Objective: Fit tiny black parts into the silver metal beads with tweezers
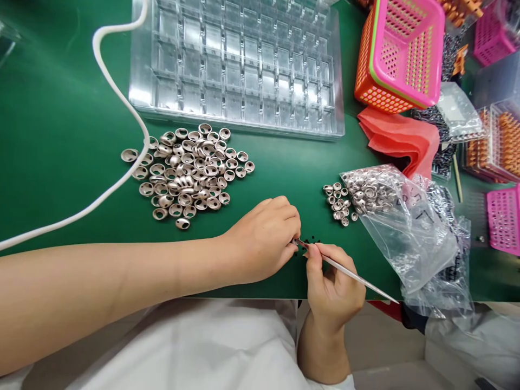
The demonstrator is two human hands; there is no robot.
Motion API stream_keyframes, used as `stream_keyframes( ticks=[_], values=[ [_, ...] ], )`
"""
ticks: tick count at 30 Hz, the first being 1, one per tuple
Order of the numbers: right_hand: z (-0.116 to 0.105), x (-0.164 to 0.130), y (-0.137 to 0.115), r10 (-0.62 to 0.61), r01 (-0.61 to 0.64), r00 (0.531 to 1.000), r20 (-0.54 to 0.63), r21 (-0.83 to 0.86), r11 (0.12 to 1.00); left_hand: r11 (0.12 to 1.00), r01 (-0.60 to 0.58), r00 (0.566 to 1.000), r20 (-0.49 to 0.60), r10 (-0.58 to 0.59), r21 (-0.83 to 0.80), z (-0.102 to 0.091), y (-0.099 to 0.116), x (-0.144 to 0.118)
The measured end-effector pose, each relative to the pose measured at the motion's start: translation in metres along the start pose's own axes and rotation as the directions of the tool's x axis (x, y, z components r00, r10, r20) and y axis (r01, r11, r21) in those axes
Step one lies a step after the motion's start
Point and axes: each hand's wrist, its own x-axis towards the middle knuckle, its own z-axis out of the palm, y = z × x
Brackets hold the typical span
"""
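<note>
My left hand (pixel 264 238) is closed with a small metal ring part (pixel 295 241) pinched at its fingertips, mostly hidden by the fingers. In my right hand (pixel 335 284) is a thin pointed stick (pixel 359 279), gripped like a pen, its tip against the part in the left fingers. Tiny black pieces (pixel 312 239) lie scattered on the green table just behind the stick's tip. Left of the hands spreads a heap of silvery ring parts (pixel 190 176) with holes. A smaller pile of them (pixel 338 203) lies to the right, by the mouth of a clear bag (pixel 377 195).
Clear compartment trays (pixel 235 116) are stacked at the back. A white cable (pixel 117 95) crosses the left side over the heap's edge. Stacked pink and orange baskets (pixel 400 100), a red cloth (pixel 400 135) and trays of orange parts (pixel 507 138) crowd the right. A person's sleeve (pixel 471 336) shows lower right.
</note>
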Motion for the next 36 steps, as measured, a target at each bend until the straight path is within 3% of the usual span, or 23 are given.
stream_keyframes(
  ticks=[13,29,36],
  values=[
    [-0.005,0.018,-0.011,-0.091,0.107,0.989,0.116,-0.134,0.985,1.000,0.024,0.999,0.047,-0.024,-0.015,-0.003,0.001,0.002],
    [-0.001,0.006,0.000,0.005,-0.008,1.000,0.025,0.125,0.992,1.000,0.024,0.999,0.044,-0.023,-0.019,-0.003,0.000,0.001],
    [-0.001,0.006,-0.001,0.001,-0.007,0.999,0.048,0.134,0.991,0.999,0.045,0.997,0.064,-0.043,-0.028,-0.003,0.002,0.002]
  ],
)
